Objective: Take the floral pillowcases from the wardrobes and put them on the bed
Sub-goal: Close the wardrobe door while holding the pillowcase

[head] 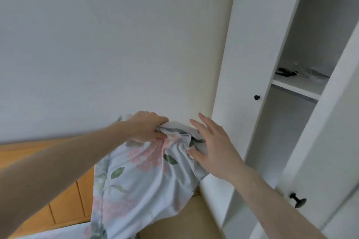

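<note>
- A floral pillowcase (139, 176) is held up in the lower centre of the frame, hanging in loose folds.
- Its bunched top edge is gripped in the left hand (147, 128), whose fingers are curled tightly closed around the cloth.
- The right hand (211, 149) is spread flat with fingers apart, its thumb and palm laid against the right side of the fabric; nothing is gripped by it.
- An open white wardrobe (252, 64) is seen at the right of the frame, just beside the right hand, with two black knobs (256, 97) on its doors.
- Dark and pale items, too blurred to identify, are seen on a shelf (299, 85) inside.
- A plain white wall (97, 44) fills the upper left.
- Orange wooden panelling (64, 205) is seen at the lower left, behind the left forearm.
</note>
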Available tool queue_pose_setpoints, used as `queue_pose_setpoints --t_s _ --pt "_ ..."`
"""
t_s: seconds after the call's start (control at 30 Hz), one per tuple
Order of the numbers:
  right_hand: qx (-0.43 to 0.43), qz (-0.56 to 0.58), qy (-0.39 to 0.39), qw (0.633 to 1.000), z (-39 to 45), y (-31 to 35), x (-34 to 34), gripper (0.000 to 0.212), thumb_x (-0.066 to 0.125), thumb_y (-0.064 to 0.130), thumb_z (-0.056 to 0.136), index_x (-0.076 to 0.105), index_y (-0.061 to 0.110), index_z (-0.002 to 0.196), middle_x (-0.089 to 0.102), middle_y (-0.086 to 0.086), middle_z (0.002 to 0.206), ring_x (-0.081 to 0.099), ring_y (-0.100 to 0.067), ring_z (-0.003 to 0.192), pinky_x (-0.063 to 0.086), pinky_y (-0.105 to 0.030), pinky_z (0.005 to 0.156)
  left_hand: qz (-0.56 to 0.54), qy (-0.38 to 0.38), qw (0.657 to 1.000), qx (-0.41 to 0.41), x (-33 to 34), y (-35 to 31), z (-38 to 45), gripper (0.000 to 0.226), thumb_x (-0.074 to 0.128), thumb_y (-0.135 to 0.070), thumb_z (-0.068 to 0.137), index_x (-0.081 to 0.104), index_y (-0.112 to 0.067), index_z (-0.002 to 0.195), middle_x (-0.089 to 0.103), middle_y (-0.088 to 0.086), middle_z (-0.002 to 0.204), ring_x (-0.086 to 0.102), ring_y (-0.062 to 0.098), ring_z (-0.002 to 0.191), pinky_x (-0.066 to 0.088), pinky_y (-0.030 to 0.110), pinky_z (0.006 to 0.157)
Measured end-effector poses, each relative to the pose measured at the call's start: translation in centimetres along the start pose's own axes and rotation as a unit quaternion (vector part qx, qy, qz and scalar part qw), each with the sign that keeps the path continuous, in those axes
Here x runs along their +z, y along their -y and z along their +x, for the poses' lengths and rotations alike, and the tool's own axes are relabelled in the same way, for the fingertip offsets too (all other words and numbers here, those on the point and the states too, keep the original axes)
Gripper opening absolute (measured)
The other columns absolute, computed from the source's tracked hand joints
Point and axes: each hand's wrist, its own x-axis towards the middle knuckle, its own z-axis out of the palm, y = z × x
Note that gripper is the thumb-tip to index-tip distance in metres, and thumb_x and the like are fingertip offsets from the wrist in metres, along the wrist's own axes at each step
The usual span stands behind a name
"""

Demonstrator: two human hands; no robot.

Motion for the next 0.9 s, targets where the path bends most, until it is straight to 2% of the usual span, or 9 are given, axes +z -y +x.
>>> queue_pose_setpoints --t_s 0.13,0.2,0.27,0.33,0.43,0.5,0.6,0.7,0.9 --pt "-0.07 0.023 -0.087 0.994 -3.5 2.0 -4.0 0.066 0.062 0.046 0.098 0.035 0.036 0.158 0.015 0.017 0.171 0.015 -0.012 0.16 0.028 -0.042 0.127 -0.011 -0.005 1.0 -0.013 -2.2 -0.9 -2.8 0.027 0.059 -0.055 0.097 0.056 -0.029 0.1 0.063 -0.011 0.086 0.058 0.016 0.077 0.042 0.033 0.068" --pt "-0.109 0.047 -0.173 0.978 -5.7 3.4 -6.2 0.055 0.066 0.033 0.099 0.049 0.029 0.151 0.029 0.014 0.167 0.025 -0.011 0.157 0.033 -0.035 0.124 -0.014 -0.004 1.0 -0.019 -2.9 -1.1 -3.8 0.026 0.059 -0.057 0.096 0.056 -0.032 0.096 0.063 -0.012 0.085 0.06 0.016 0.078 0.047 0.035 0.071" --pt "-0.155 0.049 -0.269 0.949 -7.7 4.5 -8.5 0.042 0.071 0.014 0.096 0.063 0.018 0.137 0.046 0.001 0.158 0.042 -0.018 0.149 0.039 -0.032 0.12 -0.03 -0.004 0.999 -0.024 -3.5 -1.3 -4.6 0.024 0.06 -0.058 0.095 0.054 -0.034 0.092 0.063 -0.014 0.084 0.059 0.013 0.078 0.049 0.036 0.073" --pt "-0.195 0.023 -0.355 0.914 -9.2 5.0 -10.5 0.038 0.072 -0.001 0.089 0.068 0.011 0.125 0.054 -0.012 0.147 0.053 -0.031 0.14 0.045 -0.04 0.115 -0.054 -0.002 0.998 -0.022 -4.0 -1.6 -4.9 0.024 0.06 -0.059 0.095 0.055 -0.036 0.092 0.063 -0.016 0.084 0.059 0.008 0.077 0.048 0.035 0.073" --pt "-0.185 -0.05 -0.438 0.878 -10.1 3.6 -12.5 0.044 0.072 -0.007 0.084 0.066 0.009 0.124 0.051 -0.023 0.146 0.047 -0.044 0.141 0.038 -0.063 0.115 -0.074 -0.012 0.997 -0.008 -4.9 -2.4 -4.6 0.024 0.06 -0.061 0.095 0.057 -0.037 0.095 0.064 -0.017 0.084 0.059 0.005 0.076 0.045 0.031 0.069" --pt "-0.129 -0.077 -0.446 0.882 -9.9 1.8 -12.8 0.055 0.074 -0.005 0.084 0.061 0.009 0.136 0.039 -0.026 0.156 0.033 -0.046 0.15 0.025 -0.069 0.12 -0.082 -0.017 0.997 -0.001 -5.3 -3.0 -4.1 0.024 0.061 -0.061 0.094 0.058 -0.037 0.095 0.065 -0.017 0.083 0.061 0.009 0.076 0.046 0.03 0.067" --pt "-0.047 -0.087 -0.41 0.907 -9.5 -0.5 -12.2 0.079 0.077 -0.001 0.082 0.045 0.007 0.154 0.018 -0.023 0.169 0.013 -0.041 0.16 0.014 -0.067 0.125 -0.08 -0.023 0.996 0.013 -5.6 -4.0 -3.0 0.02 0.062 -0.059 0.095 0.057 -0.039 0.095 0.063 -0.02 0.082 0.06 0.006 0.075 0.043 0.029 0.066" --pt "-0.038 -0.102 -0.409 0.906 -8.6 -1.8 -11.6 0.091 0.074 -0.004 0.081 0.031 0.007 0.16 0.009 -0.017 0.172 0.004 -0.037 0.161 0.009 -0.066 0.126 -0.071 -0.026 0.997 0.025 -5.7 -4.8 -1.5 0.019 0.062 -0.058 0.095 0.057 -0.04 0.098 0.064 -0.02 0.085 0.057 0.0 0.076 0.044 0.03 0.068" --pt "-0.042 -0.139 -0.381 0.913 -5.0 -3.4 -10.2 0.098 0.067 0.008 0.089 0.008 0.022 0.166 -0.005 -0.005 0.173 -0.007 -0.029 0.162 0.002 -0.063 0.128 -0.058 -0.013 0.998 0.012 -5.8 -4.9 1.2 0.021 0.061 -0.057 0.095 0.058 -0.037 0.101 0.065 -0.017 0.088 0.061 0.011 0.08 0.045 0.032 0.07"
